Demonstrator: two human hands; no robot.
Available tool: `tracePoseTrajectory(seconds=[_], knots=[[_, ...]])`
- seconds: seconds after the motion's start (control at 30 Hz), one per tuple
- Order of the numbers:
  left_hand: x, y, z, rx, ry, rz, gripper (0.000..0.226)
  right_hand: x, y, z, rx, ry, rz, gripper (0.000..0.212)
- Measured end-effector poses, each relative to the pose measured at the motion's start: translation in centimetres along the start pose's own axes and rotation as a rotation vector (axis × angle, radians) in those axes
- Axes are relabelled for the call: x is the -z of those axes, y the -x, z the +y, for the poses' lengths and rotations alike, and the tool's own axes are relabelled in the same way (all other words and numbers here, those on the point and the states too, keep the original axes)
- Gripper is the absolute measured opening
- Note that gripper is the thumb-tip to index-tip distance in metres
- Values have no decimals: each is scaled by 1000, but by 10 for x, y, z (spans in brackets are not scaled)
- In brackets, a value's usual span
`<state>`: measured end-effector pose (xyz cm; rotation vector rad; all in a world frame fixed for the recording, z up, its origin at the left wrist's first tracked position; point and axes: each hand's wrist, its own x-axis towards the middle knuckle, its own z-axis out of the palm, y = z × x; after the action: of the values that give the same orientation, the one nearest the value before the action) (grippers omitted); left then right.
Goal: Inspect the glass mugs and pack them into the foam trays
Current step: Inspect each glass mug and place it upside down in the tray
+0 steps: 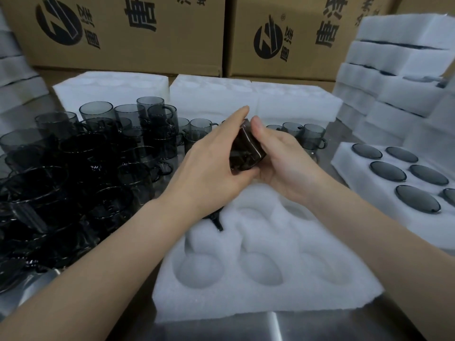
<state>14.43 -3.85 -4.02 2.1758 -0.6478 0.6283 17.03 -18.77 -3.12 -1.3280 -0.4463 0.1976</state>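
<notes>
An empty foam tray [221, 306] is seated on the steel bench [270, 328] at lower centre. Above it, at mid-frame, one smoked glass mug [246, 153] is held tilted between both hands. The left hand [209, 168] is wrapped over its left side and the right hand [283, 163] is cupped around its right. The fingers [236, 118] of both are closed on the glass. Loose mugs [73, 168] are massed at left. A filled tray [349, 156] is placed at right. Cardboard cartons [123, 33] are stacked along the top.
</notes>
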Motion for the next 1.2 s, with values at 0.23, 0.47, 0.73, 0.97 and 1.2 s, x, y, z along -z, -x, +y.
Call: tracePoseTrajectory(seconds=[0.23, 0.47, 0.73, 0.97, 1.2], knots=[[4, 0, 1, -97, 45, -65, 81, 1, -2, -8, -98, -43, 137, 40], [9, -1, 11, -186, -37, -68, 79, 7, -1, -13, -226, -210, -127, 39], [8, 1, 17, -97, 35, -61, 79, 8, 0, -9, -202, -206, -158, 46], [2, 1, 6, 50, 32, -66, 97, 6, 0, -4, -124, -162, -124, 47], [1, 1, 0, 21, 78, -17, 91, 6, 0, -1, -56, 4, -109, 21]])
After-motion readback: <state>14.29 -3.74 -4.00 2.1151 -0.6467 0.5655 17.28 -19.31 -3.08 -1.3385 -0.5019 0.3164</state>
